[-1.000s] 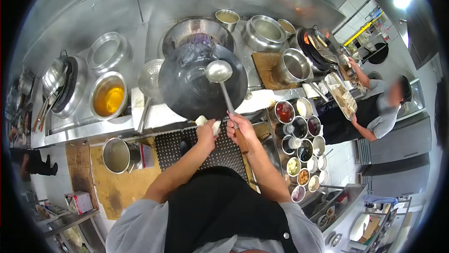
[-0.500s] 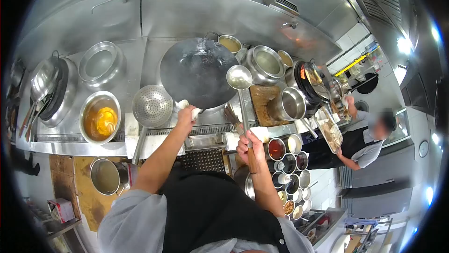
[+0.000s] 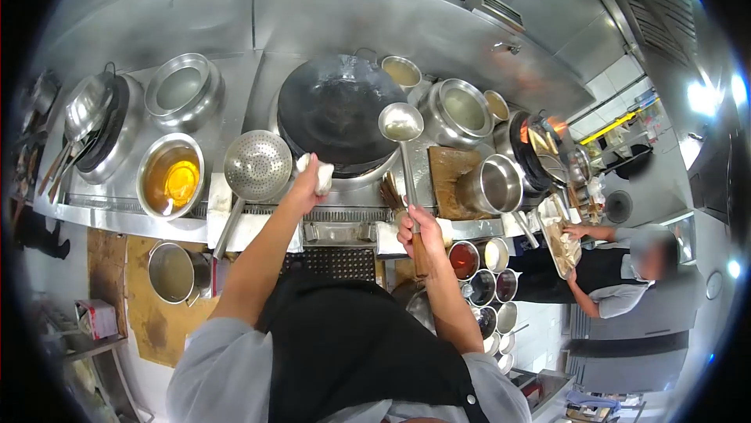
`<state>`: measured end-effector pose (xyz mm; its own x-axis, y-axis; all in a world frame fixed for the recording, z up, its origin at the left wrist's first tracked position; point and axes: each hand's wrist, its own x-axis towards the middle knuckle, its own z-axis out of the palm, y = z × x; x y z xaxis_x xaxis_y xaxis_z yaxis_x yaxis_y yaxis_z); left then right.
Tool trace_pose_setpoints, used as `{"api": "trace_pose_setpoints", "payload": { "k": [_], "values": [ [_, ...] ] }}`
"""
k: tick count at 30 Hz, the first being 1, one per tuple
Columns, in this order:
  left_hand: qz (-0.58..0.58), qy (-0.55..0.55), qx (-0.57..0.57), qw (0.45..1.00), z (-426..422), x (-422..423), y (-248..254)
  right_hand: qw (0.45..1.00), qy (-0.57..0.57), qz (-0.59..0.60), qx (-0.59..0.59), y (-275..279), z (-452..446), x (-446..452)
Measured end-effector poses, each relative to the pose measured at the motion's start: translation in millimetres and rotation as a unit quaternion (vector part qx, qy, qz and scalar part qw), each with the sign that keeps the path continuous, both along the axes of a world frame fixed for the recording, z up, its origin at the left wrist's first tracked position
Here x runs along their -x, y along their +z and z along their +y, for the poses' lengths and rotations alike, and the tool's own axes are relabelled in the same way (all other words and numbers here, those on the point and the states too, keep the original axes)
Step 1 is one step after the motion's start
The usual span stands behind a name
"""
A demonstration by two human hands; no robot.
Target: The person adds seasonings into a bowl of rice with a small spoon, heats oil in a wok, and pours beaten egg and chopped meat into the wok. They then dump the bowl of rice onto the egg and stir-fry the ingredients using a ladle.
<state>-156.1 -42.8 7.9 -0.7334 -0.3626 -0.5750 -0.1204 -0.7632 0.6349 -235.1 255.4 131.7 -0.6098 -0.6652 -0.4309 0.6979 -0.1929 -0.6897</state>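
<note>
Head view has the ladle (image 3: 400,122) near the middle, its wooden handle held in my right grip (image 3: 417,230) with the fingers wrapped round it, its bowl by the right edge of the wok (image 3: 340,110); whether the bowl carries liquid I cannot tell. My left grip (image 3: 307,187) is bunched on a white cloth (image 3: 324,179) just beside the wok's near rim, touching or not I can't make out. I judge the wok's placing over its stove ring (image 3: 371,175) done; the strainer (image 3: 256,165) and the bowl of amber liquid (image 3: 180,180), left along the steel surface (image 3: 235,102), look untouched, and how much work is left the view doesn't show. Farther right are sauce pots (image 3: 463,260) and a co-worker (image 3: 618,270) with a tray (image 3: 560,244).
</note>
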Motion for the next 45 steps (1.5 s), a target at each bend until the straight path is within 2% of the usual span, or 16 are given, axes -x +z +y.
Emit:
{"api": "trace_pose_setpoints", "payload": {
  "k": [2,6,10,14,17,20,22,23,24,26,29,31,34,35,40,45],
  "values": [
    [0.058,-0.001,0.001,0.998,27.4,-47.8,-13.8,0.999,0.02,0.019,-0.028,-6.6,-2.0,-2.3],
    [-0.081,-0.024,0.161,0.983,94.5,-189.0,-78.3,0.992,0.109,0.04,-0.05,-18.6,-17.6,-18.2],
    [-0.405,-0.085,0.357,0.837,139.5,-368.8,-161.4,0.964,0.235,0.115,-0.046,-36.1,-73.5,-53.9],
    [-0.477,0.047,0.191,0.857,178.3,-520.5,-208.3,0.903,0.34,0.257,-0.053,-41.7,-157.5,-112.2],
    [-0.593,-0.039,0.276,0.756,192.8,-626.0,-270.5,0.847,0.308,0.43,-0.052,-54.1,-219.1,-148.0],
    [-0.558,0.033,0.153,0.815,180.1,-677.5,-280.9,0.858,0.294,0.418,-0.046,-18.8,-243.1,-179.7],
    [-0.515,0.067,0.063,0.852,192.1,-696.1,-289.8,0.897,0.323,0.301,0.016,-14.2,-247.3,-188.2],
    [-0.503,-0.078,0.24,0.826,186.1,-701.7,-260.7,0.909,0.342,0.237,0.03,-22.2,-250.2,-187.0],
    [-0.497,-0.073,0.241,0.83,174.4,-697.5,-251.0,0.918,0.356,0.17,0.044,-41.6,-256.2,-190.4],
    [-0.48,-0.082,0.247,0.838,152.5,-697.3,-241.5,0.819,0.229,0.526,0.033,-111.9,-272.3,-209.4],
    [-0.474,-0.104,0.25,0.838,109.4,-686.7,-240.6,0.814,0.332,0.45,-0.157,-65.7,-251.1,-262.3],
    [-0.448,-0.241,0.254,0.822,81.3,-709.4,-318.2,0.895,0.34,0.265,-0.114,-75.1,-243.0,-289.4],
    [-0.481,-0.306,0.292,0.768,36.4,-678.2,-295.0,0.933,0.328,0.141,-0.04,-67.8,-225.6,-305.4],
    [-0.419,-0.338,0.309,0.784,19.0,-685.4,-327.1,0.947,0.307,0.09,-0.027,-64.7,-214.9,-306.6],
    [-0.437,-0.432,0.348,0.708,-18.2,-619.8,-282.0,0.979,0.131,-0.107,0.111,-9.3,-126.0,-308.0],
    [-0.253,-0.6,0.474,0.593,-15.7,-590.2,-335.3,0.975,-0.041,-0.035,0.215,22.0,15.3,-322.6]
  ]
}}
